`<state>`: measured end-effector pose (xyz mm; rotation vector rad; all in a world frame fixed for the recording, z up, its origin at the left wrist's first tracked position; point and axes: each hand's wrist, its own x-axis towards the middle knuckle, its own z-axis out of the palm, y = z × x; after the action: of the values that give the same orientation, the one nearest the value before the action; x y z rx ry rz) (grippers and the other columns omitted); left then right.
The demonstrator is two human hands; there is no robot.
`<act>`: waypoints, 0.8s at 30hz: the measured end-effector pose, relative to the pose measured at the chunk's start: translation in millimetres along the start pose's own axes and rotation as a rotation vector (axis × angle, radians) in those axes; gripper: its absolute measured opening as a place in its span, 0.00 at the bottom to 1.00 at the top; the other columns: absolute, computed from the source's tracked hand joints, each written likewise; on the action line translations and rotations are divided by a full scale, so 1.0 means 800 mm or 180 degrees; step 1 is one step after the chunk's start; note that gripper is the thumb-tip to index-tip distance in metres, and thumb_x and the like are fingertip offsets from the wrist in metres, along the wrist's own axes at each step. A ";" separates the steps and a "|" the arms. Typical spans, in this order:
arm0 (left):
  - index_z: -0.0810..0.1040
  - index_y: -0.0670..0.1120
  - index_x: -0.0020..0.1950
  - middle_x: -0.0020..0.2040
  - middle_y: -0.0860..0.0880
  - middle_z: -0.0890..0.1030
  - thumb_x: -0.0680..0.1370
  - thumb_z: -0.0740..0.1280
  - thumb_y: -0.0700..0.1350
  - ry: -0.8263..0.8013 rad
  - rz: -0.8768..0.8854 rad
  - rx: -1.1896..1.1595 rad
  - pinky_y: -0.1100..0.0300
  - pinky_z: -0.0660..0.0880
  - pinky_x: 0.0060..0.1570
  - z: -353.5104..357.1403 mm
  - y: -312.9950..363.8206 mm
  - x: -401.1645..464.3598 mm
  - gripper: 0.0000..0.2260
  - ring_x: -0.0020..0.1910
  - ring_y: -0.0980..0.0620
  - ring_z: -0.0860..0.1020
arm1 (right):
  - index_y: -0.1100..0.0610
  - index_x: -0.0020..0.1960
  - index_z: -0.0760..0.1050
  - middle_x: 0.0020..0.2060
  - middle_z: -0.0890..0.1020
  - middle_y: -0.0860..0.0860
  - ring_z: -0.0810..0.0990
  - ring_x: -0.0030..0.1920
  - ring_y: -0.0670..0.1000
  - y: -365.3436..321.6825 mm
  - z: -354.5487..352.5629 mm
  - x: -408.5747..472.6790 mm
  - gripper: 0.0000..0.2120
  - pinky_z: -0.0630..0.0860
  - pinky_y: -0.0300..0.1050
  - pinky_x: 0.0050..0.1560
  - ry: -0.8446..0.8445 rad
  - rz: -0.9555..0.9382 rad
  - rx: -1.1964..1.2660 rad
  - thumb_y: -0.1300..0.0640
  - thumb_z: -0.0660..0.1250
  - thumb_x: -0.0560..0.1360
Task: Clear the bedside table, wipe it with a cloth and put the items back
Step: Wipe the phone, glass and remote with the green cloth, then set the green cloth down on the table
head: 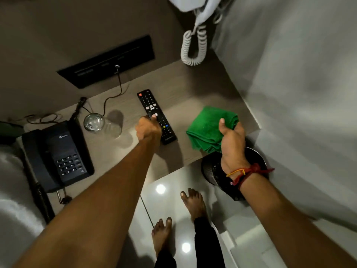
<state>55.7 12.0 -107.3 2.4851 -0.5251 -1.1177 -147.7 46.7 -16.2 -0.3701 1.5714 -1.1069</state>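
Two hands busy: left hand (148, 128) clasps remote (156, 116); right hand (231, 140) clutches green cloth (208, 128).

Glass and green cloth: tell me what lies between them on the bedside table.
The black remote, with the left hand on it, lies between glass and green cloth, in the head view.

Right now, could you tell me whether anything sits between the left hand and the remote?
Nothing does: the left hand is already on the remote, thumb on its face. The glass stands apart, to its left.
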 end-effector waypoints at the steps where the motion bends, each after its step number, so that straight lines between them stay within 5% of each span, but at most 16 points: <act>1: 0.76 0.40 0.61 0.62 0.38 0.81 0.83 0.63 0.57 -0.0028 0.0037 0.0177 0.42 0.81 0.58 -0.008 0.004 -0.008 0.20 0.59 0.35 0.81 | 0.62 0.69 0.72 0.63 0.81 0.63 0.82 0.61 0.64 -0.002 -0.006 -0.006 0.15 0.78 0.65 0.64 0.0086 -0.0032 0.0121 0.65 0.63 0.82; 4: 0.74 0.37 0.65 0.65 0.37 0.78 0.84 0.63 0.53 0.0183 0.0328 0.0627 0.46 0.77 0.61 -0.026 0.008 -0.036 0.20 0.64 0.36 0.78 | 0.59 0.66 0.74 0.62 0.82 0.63 0.82 0.60 0.65 -0.006 -0.024 -0.028 0.14 0.78 0.67 0.63 0.0280 -0.0064 0.0298 0.64 0.64 0.81; 7: 0.77 0.39 0.56 0.55 0.38 0.82 0.85 0.62 0.55 0.0083 0.0809 0.0184 0.47 0.76 0.51 -0.039 0.010 -0.098 0.19 0.54 0.37 0.80 | 0.58 0.67 0.74 0.61 0.83 0.62 0.83 0.60 0.65 -0.018 -0.052 -0.064 0.15 0.78 0.68 0.62 0.0366 -0.0076 0.0546 0.62 0.66 0.80; 10: 0.79 0.45 0.43 0.37 0.46 0.82 0.84 0.61 0.59 -0.1480 0.0760 -0.0621 0.53 0.78 0.40 -0.033 0.024 -0.190 0.20 0.38 0.44 0.80 | 0.57 0.63 0.76 0.58 0.84 0.61 0.84 0.57 0.63 -0.040 -0.087 -0.110 0.12 0.79 0.69 0.60 0.0497 -0.0157 0.0760 0.62 0.66 0.80; 13: 0.84 0.46 0.57 0.55 0.46 0.86 0.81 0.53 0.69 -0.3378 0.0352 -0.0554 0.49 0.81 0.55 -0.021 0.043 -0.296 0.31 0.55 0.44 0.84 | 0.55 0.59 0.77 0.52 0.86 0.56 0.87 0.49 0.56 -0.072 -0.143 -0.160 0.08 0.84 0.57 0.51 0.0507 -0.0270 0.0878 0.63 0.65 0.81; 15: 0.82 0.45 0.65 0.61 0.43 0.85 0.82 0.57 0.66 -0.4060 0.0300 -0.0587 0.48 0.80 0.60 -0.010 0.052 -0.367 0.29 0.61 0.44 0.83 | 0.59 0.63 0.75 0.55 0.85 0.57 0.87 0.52 0.55 -0.090 -0.195 -0.196 0.11 0.85 0.53 0.50 0.0635 -0.0375 0.0733 0.62 0.65 0.81; 19: 0.82 0.36 0.61 0.55 0.37 0.86 0.80 0.71 0.44 -0.3990 0.1175 -0.0200 0.48 0.84 0.55 0.031 0.039 -0.473 0.14 0.54 0.37 0.85 | 0.57 0.67 0.75 0.60 0.84 0.60 0.84 0.59 0.61 -0.089 -0.303 -0.254 0.17 0.82 0.61 0.58 0.1197 -0.0511 0.0696 0.62 0.68 0.80; 24: 0.84 0.44 0.50 0.45 0.46 0.87 0.78 0.73 0.39 -0.4009 0.1928 0.0684 0.57 0.83 0.44 0.091 -0.026 -0.573 0.02 0.41 0.49 0.85 | 0.45 0.76 0.68 0.59 0.82 0.59 0.83 0.54 0.57 -0.052 -0.423 -0.326 0.29 0.80 0.40 0.37 0.1803 -0.0409 0.0520 0.64 0.69 0.79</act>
<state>-279.5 233.5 126.8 1.2349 -1.6130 -2.2522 -377.0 369.1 150.8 -0.0423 1.9460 -1.5188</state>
